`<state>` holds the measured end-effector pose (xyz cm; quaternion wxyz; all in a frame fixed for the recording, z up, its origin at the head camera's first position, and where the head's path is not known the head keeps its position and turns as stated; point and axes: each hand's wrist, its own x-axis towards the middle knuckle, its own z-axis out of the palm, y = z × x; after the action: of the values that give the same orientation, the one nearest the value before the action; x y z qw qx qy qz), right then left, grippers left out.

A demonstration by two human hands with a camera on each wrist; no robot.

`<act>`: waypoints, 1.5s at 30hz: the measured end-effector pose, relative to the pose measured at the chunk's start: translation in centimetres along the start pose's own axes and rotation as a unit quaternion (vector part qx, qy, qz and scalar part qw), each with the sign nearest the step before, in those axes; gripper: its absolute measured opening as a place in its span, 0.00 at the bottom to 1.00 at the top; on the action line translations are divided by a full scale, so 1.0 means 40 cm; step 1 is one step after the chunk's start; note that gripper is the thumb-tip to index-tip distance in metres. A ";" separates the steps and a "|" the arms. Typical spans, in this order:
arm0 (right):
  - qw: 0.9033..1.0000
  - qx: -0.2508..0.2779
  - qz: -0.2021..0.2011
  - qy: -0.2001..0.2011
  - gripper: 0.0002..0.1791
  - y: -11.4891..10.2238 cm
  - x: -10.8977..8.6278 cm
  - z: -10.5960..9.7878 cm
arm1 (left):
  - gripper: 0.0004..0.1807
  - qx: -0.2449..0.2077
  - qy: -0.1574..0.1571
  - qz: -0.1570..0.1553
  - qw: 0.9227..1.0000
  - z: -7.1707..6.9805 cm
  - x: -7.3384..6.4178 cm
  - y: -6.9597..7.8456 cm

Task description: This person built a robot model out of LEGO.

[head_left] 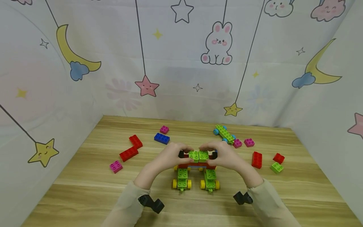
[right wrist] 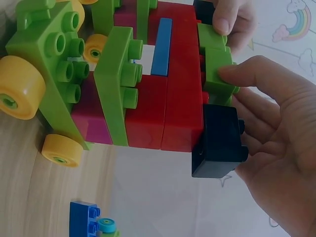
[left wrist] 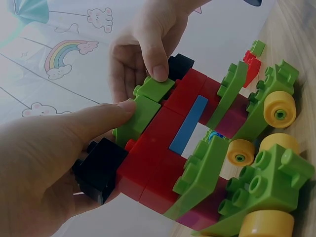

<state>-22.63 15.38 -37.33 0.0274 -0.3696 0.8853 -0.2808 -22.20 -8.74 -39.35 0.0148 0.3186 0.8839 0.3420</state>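
Observation:
Between both hands stands a toy-brick structure with red bricks (left wrist: 148, 148), a blue piece (left wrist: 188, 126) and two green wheeled bases (head_left: 182, 179) with yellow wheels. Two light green bricks sit side by side along its top. My left hand (head_left: 173, 155) pinches the left green brick (head_left: 193, 156) between thumb and fingers. The right green brick (head_left: 203, 156) is pinched likewise by my right hand (head_left: 222, 154). At the ends of the top are a black brick (left wrist: 101, 165) beside the left hand and another black brick (right wrist: 219, 140) beside the right.
On the left of the table lie red bricks (head_left: 129, 154), a pink brick (head_left: 116, 166) and a blue brick (head_left: 162, 138). A green car base (head_left: 224, 133) with blue wheels stands at the back. Further right are a red brick (head_left: 256, 160) and a green brick (head_left: 276, 167).

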 end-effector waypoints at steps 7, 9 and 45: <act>1.000 0.005 -0.003 0.001 0.23 0.001 0.000 0.003 | 0.19 -0.005 -0.002 0.002 1.000 0.000 0.000 -0.001; 1.000 0.006 -0.003 0.002 0.23 0.000 0.001 0.003 | 0.19 -0.005 -0.002 0.002 1.000 0.000 0.000 -0.001; 1.000 -0.009 0.004 0.007 0.18 0.001 0.014 0.017 | 0.18 -0.001 0.006 -0.001 1.000 0.007 0.002 -0.003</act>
<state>-22.89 14.71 -37.83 0.0191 -0.3646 0.8894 -0.2751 -22.27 -8.61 -39.62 0.0102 0.3152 0.8842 0.3446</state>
